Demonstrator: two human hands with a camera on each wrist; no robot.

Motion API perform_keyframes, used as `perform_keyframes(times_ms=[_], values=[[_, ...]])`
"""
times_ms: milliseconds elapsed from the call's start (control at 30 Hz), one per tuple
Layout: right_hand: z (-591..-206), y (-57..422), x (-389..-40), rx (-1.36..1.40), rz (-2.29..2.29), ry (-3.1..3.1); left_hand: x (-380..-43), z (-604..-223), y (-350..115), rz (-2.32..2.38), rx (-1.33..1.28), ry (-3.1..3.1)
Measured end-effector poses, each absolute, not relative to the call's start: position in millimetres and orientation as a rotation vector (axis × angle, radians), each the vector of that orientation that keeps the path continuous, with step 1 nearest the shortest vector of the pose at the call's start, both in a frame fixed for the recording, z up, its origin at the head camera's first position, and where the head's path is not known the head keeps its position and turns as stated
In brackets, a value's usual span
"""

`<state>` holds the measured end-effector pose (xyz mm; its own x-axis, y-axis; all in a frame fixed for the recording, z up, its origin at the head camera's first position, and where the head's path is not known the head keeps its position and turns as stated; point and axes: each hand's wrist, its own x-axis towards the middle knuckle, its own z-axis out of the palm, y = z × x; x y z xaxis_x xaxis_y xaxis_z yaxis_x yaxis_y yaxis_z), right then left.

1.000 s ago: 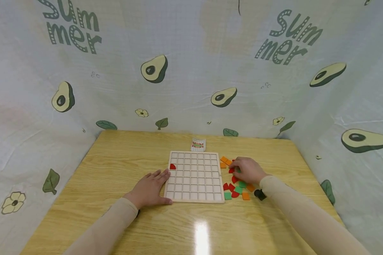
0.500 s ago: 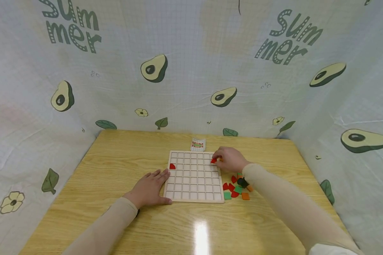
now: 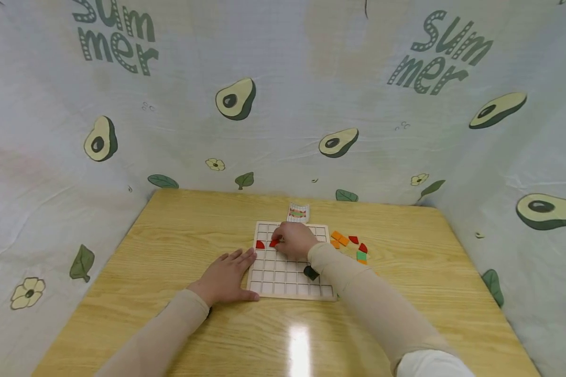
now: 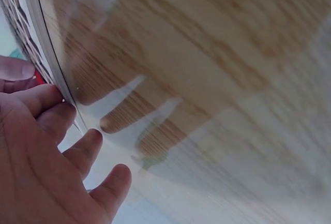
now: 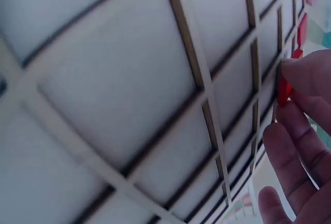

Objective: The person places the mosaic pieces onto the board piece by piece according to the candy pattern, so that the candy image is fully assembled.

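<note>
A wooden grid board [image 3: 276, 277] with square cells lies on the table. One red quarter-circle tile [image 3: 260, 244] sits in a cell by its left edge. My right hand [image 3: 298, 241] is over the board's upper part and pinches a second red tile [image 3: 273, 243] between thumb and fingers, one column or so from the first. In the right wrist view that pinched tile [image 5: 284, 85] is tilted against the grid. Flat beside the board, my left hand [image 3: 226, 275] has its fingers spread, the fingertips touching the left edge and the thumb at the lower left corner.
A small pattern card [image 3: 298, 213] lies behind the board. To the right are loose orange tiles [image 3: 339, 239], red tiles [image 3: 362, 247] and a green tile [image 3: 361, 256]; my right forearm hides others. A printed cloth [image 3: 283, 104] hangs behind the wooden table [image 3: 207, 220].
My right hand has picked a red tile from the loose ones and carried it left over the board. The left hand stays at the board's edge. The head view has shifted slightly.
</note>
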<state>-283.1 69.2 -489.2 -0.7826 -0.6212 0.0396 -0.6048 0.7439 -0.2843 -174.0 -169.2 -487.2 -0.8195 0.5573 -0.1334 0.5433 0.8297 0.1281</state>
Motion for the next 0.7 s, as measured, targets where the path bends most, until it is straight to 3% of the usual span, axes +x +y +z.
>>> perform_keyframes(times_ms=[700], values=[[-485.1,66.8,-275.8,-1.078,-0.336,2.883,-175.6,-487.6,-168.0,0.109,0.834,2.841]])
